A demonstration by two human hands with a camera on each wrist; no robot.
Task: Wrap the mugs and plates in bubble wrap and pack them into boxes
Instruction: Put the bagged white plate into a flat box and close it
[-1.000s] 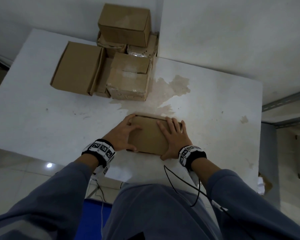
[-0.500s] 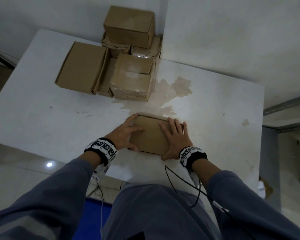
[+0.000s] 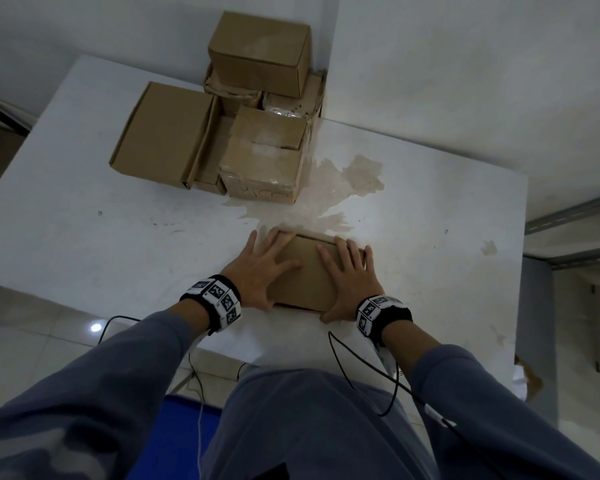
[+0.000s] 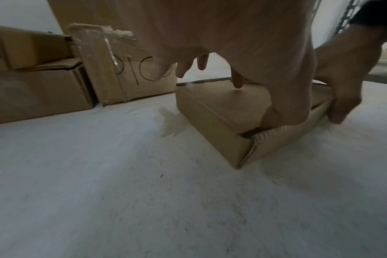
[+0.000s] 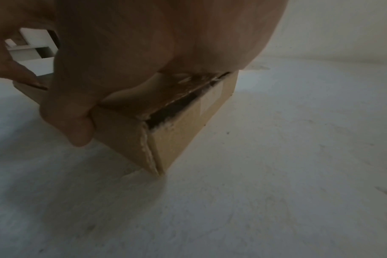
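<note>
A small flat cardboard box (image 3: 309, 271) lies shut on the white table (image 3: 84, 220), close to its near edge. My left hand (image 3: 262, 268) rests on the left half of the lid with its fingers spread and straight. Its thumb presses the near front flap (image 4: 276, 136). My right hand (image 3: 352, 278) lies flat on the right half, thumb against the near side (image 5: 113, 125). At the right corner the lid stands slightly ajar (image 5: 172, 108). No mug, plate or bubble wrap shows; the box's inside is hidden.
Several cardboard boxes stand against the wall at the back: a flat one (image 3: 163, 133), a taped one (image 3: 260, 168) and one stacked on top (image 3: 260, 53). A brown stain (image 3: 343, 181) marks the table between them and my box. Metal shelving (image 3: 575, 220) stands to the right.
My left hand's fingers have spread wider and reach further over the lid's far left corner. The right hand and the box have stayed in place.
</note>
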